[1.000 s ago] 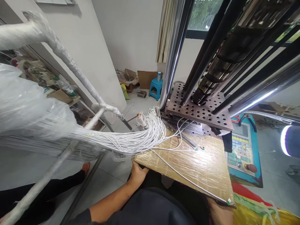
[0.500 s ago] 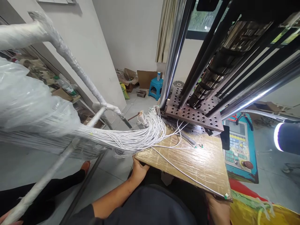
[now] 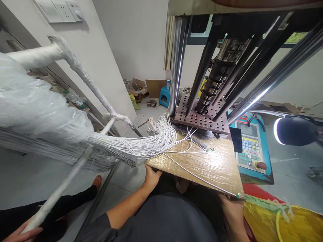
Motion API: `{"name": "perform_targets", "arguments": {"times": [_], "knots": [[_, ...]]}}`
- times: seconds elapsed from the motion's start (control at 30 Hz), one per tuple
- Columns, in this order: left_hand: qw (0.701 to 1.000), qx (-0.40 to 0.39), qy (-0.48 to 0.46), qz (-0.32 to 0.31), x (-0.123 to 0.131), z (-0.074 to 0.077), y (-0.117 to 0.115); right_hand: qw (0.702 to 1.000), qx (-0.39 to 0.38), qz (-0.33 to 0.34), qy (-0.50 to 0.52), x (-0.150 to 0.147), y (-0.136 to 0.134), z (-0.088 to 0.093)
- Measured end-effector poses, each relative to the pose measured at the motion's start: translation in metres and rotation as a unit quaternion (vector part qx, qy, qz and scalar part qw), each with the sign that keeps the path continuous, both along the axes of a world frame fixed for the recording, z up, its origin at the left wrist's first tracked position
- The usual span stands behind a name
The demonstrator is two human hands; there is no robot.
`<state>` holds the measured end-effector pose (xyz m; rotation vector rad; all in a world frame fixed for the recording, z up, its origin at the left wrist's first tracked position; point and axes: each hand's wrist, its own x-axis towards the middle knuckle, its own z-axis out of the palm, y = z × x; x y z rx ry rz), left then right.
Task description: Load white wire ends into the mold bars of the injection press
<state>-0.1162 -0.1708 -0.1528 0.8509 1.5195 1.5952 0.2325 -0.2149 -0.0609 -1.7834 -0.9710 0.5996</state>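
My left hand (image 3: 152,175) grips the front left corner of a board (image 3: 202,168) wrapped in clear film over brown; the thumb shows and the other fingers are mostly hidden. At the front right corner, my right hand (image 3: 231,205) is against the underside, with its fingers hidden by the board. A thick bundle of white cables (image 3: 141,146) runs in from the left and bends over the board's back left part. Several cables stray from it. One single cable (image 3: 199,174) crosses to the right corner and ends in a small green-and-white tip (image 3: 238,195).
Behind the board stands a machine with a perforated metal plate (image 3: 219,126) and upright rods. A teal control panel (image 3: 252,148) and a ring lamp (image 3: 290,131) are at right. Another person's hand (image 3: 27,232) holds a white-wrapped frame (image 3: 58,190) at left. A yellow bag (image 3: 297,222) lies lower right.
My view has shifted, so the machine, panel and lamp appear farther left. Both my hands stay at the board's corners. More of the other person's hand shows on the frame.
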Motion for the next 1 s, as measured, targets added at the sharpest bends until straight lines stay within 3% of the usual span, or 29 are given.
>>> {"name": "perform_targets", "arguments": {"times": [0.13,0.2,0.27,0.3,0.37,0.43,0.47,0.53,0.6,0.67,0.73,0.83,1.0], "knots": [[1.000,-0.015,0.012,0.001,0.003,0.001,0.001,1.000,0.003,-0.013,0.021,-0.008,0.004,0.007],[0.999,-0.031,0.025,-0.014,-0.007,0.005,-0.002,0.997,-0.064,0.018,0.036,0.012,-0.003,0.014],[0.993,-0.071,0.053,-0.076,-0.032,0.017,-0.009,0.981,-0.165,0.083,0.051,0.050,-0.017,0.029],[0.984,-0.103,0.076,-0.124,-0.049,0.026,-0.014,0.971,-0.204,0.119,0.048,0.072,-0.024,0.040],[0.944,-0.183,0.144,-0.232,-0.083,0.052,-0.024,0.960,-0.252,0.119,-0.040,0.109,-0.030,0.067],[0.895,-0.211,0.225,-0.322,-0.102,0.084,-0.027,0.956,-0.193,0.087,-0.205,0.119,-0.016,0.093],[0.877,-0.181,0.262,-0.360,-0.101,0.102,-0.024,0.945,-0.134,0.110,-0.277,0.111,0.001,0.104],[0.852,-0.050,0.328,-0.405,-0.074,0.134,-0.010,0.903,-0.020,0.232,-0.361,0.070,0.051,0.117],[0.791,0.081,0.400,-0.455,-0.024,0.157,0.015,0.846,0.016,0.333,-0.417,0.015,0.110,0.119],[0.714,0.167,0.503,-0.458,0.033,0.168,0.046,0.799,-0.004,0.367,-0.477,-0.033,0.160,0.114],[0.651,0.196,0.599,-0.423,0.079,0.171,0.076,0.765,-0.037,0.395,-0.508,-0.059,0.191,0.107],[0.610,0.191,0.670,-0.377,0.112,0.168,0.108,0.757,-0.054,0.404,-0.510,-0.057,0.200,0.101],[0.591,0.153,0.703,-0.366,0.124,0.167,0.130,0.763,0.005,0.383,-0.521,0.006,0.179,0.095]]}}
